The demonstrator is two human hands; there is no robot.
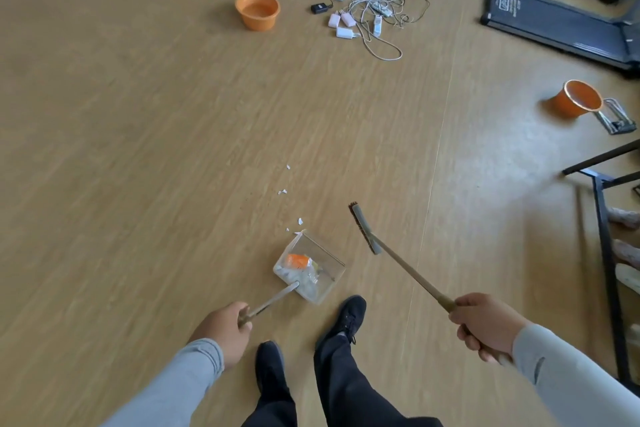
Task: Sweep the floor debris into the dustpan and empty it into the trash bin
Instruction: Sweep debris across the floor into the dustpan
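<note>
We hold the dustpan low on the wooden floor, just ahead of our shoes, with our left hand curled round the top of its long handle. It is a clear, thin-walled pan, and it already carries crumpled white scraps and one orange piece, so we judge it light but a little top-heavy on that thin stick. Gripping near the very end, as we do now, gives reach but poor control of the lip; a hold lower down the handle would probably keep the front edge flatter on the floor.

Our right hand is wrapped firmly round the upper part of the broom, whose narrow brush head appears lifted, just to the right of the pan and apart from it. The stick looks stiff and the bristles short (good for flicking, less so for gathering).

A few small white paper scraps lie on the floor beyond the pan's mouth, the nearest just beside its lip. They look feather-light and likely to skitter or flutter under a hard stroke, so short, gentle pulls should suit them.

An orange bin stands well ahead of us beside tangled chargers and cables; a second orange bin sits far right.
</note>
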